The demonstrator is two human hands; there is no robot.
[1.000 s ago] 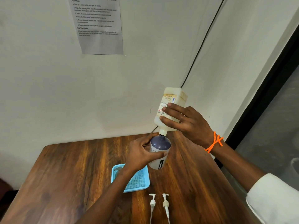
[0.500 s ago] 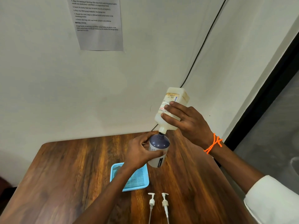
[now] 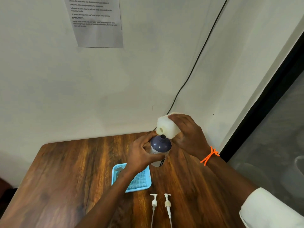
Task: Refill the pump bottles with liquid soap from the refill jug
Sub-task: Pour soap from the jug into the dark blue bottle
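The pump bottle is gripped by the left hand, the refill jug by the right hand, near the tabletop's far edge; bare wood is left open at left; label writing is unreadable.

Wooden table, dark brown grain, rounded far-left corner, pushed up to a white wall. Light blue mesh-bottom tray sits mid-table. Printed paper sheet stuck on wall upper left; text too blurred to read apart from the "INITIAL STATE" heading. Thin black cable runs diagonally down the wall to the table's back edge. Dark frame with grey glass panel at right.
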